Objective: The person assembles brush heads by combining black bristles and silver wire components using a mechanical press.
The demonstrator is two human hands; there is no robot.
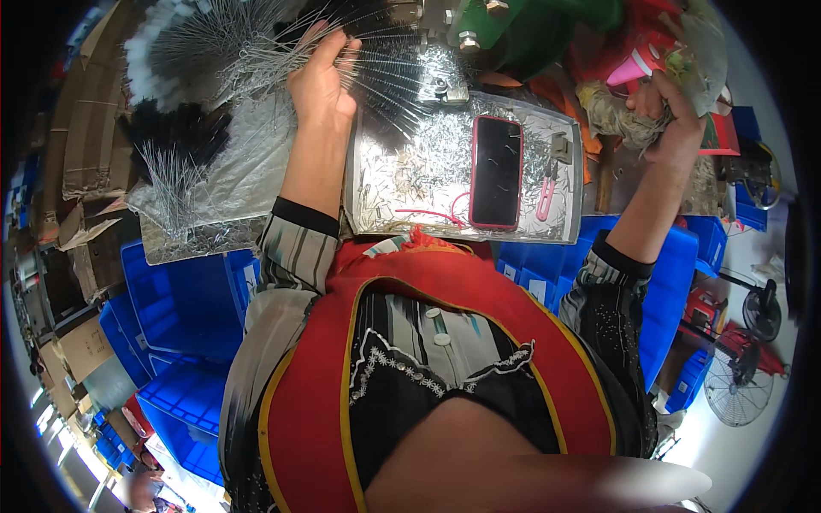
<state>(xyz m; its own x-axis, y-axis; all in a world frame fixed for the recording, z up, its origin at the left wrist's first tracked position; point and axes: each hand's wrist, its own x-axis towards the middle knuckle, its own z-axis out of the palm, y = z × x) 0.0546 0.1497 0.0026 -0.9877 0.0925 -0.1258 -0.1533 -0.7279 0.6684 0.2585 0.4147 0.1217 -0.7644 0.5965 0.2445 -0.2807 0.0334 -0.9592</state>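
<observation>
Wires (256,51) pinched by left hand (321,81); right hand (663,111) grips fibre tuft (620,120).

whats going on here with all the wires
A person at a metal tray littered with small metal bits is using both hands. The left hand grips a bundle of thin wires above a fanned-out pile. The right hand reaches into a tangle of fibrous stuff at the far right. A phone and pink clip lie on the tray.

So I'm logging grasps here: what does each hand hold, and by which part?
Left hand pinches a bunch of thin metal wires near their right ends. Right hand grips a tuft of pale fibres at its right side.
</observation>
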